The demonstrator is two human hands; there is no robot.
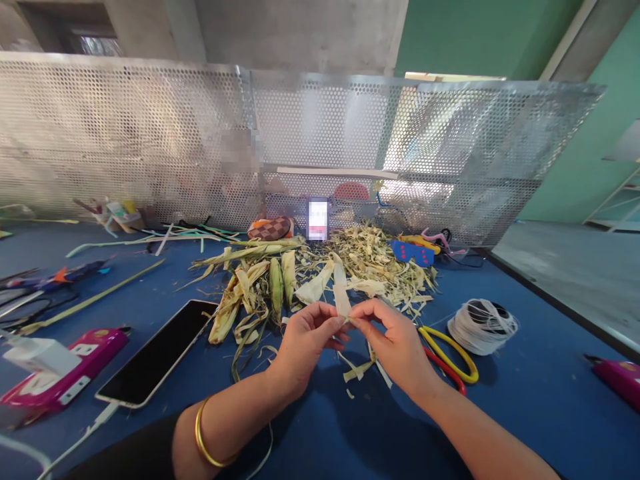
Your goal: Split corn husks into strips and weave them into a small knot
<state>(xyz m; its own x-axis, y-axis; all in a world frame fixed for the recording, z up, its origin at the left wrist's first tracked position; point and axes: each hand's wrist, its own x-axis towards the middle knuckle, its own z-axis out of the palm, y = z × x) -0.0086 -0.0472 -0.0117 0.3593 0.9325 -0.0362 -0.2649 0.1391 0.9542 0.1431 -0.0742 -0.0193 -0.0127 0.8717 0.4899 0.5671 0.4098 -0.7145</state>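
Both my hands meet over the blue table (370, 437), in front of a heap of dried corn husks. A pale strip of corn husk (341, 290) stands up between my fingertips. My left hand (307, 340) pinches its lower end between thumb and fingers. Close against it, the thumb and forefinger of my right hand (393, 343) pinch the same end. Just beyond lie larger husk leaves (250, 290) and a pile of shredded husk (385, 257). Under my hands are a few husk scraps (359, 370). Scissors with yellow and red handles (455, 350) lie partly hidden beside my right hand.
White string on a spool (483, 327) sits at right. A black-screened phone (160, 353) and a magenta power strip (97, 350) lie left, with cables. A lit phone (318, 219) stands behind the husks, before a perforated metal screen (320, 120). Blue spotted glasses (413, 253) lie back right.
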